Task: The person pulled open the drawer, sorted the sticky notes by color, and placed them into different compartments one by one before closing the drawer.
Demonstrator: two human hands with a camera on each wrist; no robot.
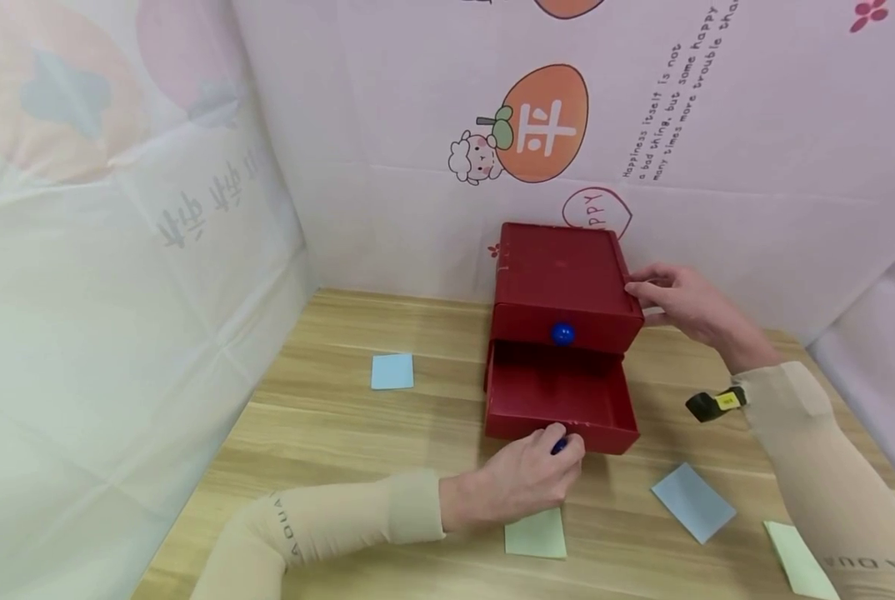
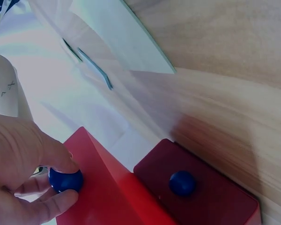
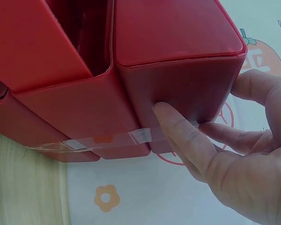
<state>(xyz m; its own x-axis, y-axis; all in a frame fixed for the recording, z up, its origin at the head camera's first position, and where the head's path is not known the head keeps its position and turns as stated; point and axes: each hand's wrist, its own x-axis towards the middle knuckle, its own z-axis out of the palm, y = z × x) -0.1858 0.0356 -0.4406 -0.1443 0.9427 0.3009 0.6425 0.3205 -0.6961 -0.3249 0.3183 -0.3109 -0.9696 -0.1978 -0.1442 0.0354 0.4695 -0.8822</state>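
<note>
Currently the left hand (image 1: 526, 477) pinches a round knob (image 2: 67, 182); the spread right hand (image 1: 689, 304) touches glossy casing (image 1: 560, 268).

I see long cream sleeves (image 1: 335, 517) with dark printed capitals (image 1: 286, 527) and plain, wide cuffs (image 1: 416, 506); a small black device (image 1: 702, 407) with a yellow label (image 1: 727, 401) juts from the right cuff (image 1: 787, 398).

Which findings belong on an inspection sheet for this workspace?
Surface: wood-grain tabletop.
Job's things: red drawer unit; top drawer shut, drawer below it pulled out.
Clutter: light-blue note left of the unit, grey-blue note to its right, two pale green notes nearer the person.
Left hand: pinches the pulled-out drawer's blue knob.
Right hand: fingers touch the unit's right side.
Cables: nothing seen.
Surroundings: printed white sheeting behind.
</note>
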